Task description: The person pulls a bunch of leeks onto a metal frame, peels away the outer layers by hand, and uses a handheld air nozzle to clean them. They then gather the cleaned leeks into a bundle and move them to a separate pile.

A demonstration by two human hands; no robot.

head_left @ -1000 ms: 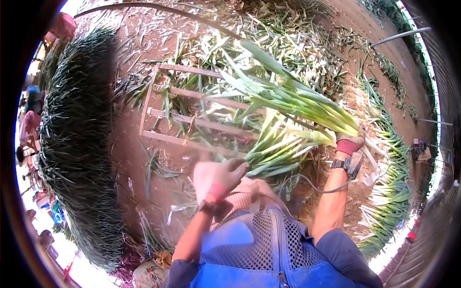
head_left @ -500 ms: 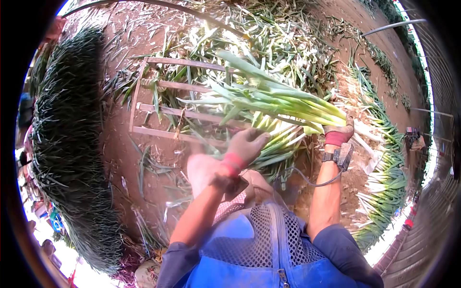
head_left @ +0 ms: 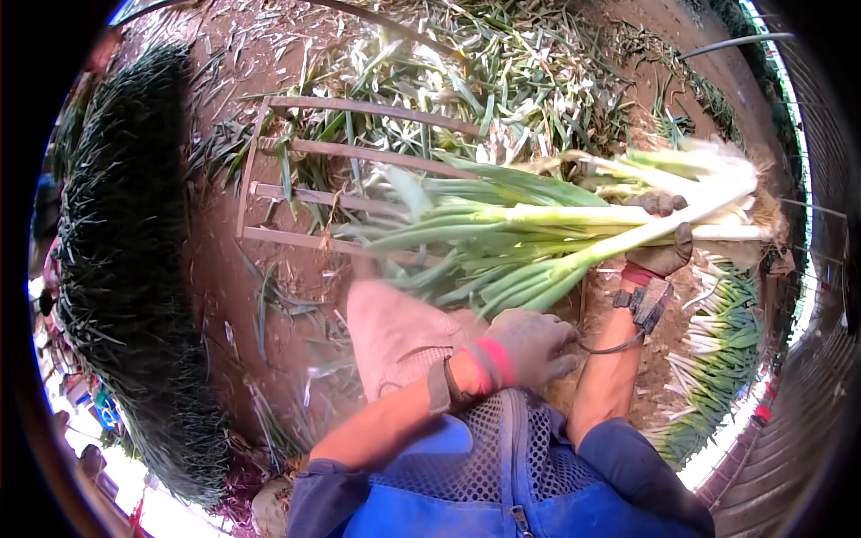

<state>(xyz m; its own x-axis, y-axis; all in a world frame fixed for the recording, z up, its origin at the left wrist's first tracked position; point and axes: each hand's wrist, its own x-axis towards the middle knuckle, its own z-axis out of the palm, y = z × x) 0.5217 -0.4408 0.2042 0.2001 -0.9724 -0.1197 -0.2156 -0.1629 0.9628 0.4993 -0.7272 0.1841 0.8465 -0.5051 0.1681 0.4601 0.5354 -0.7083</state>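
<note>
Item: leek bundle (head_left: pixel 538 235), long green-and-white stalks, lying roughly horizontal across mid-frame, held up above the ground. White root ends to the right, blurred; green leaf tips fan out left, over the lower rails of the wooden frame.

R hand (head_left: pixel 665 240): gloved, fingers clamped round the pale stalk section of the bundle nr its right end. Red cuff at wrist; strap w/ small device (head_left: pixel 643 303) and a thin cable below it.

L hand (head_left: pixel 534 345): gloved, pink cuff, low in frame just under the bundle's leaf ends, close to the chest. Fingers curled loosely, holding nothing; not touching the stalks as far as can be seen.

Surrounds:
- wooden frame (head_left: pixel 269 193), slatted, flat on bare soil, upper centre-left.
- loose trimmings (head_left: pixel 502 63), leaf scraps spread over soil beyond the frame.
- stacked leeks (head_left: pixel 717 359), row on ground at right, white ends showing.
- dark green heap (head_left: pixel 126 260), long mound of leaf tops, far left.
- wearer's blue mesh vest (head_left: pixel 484 466), bottom centre.
</note>
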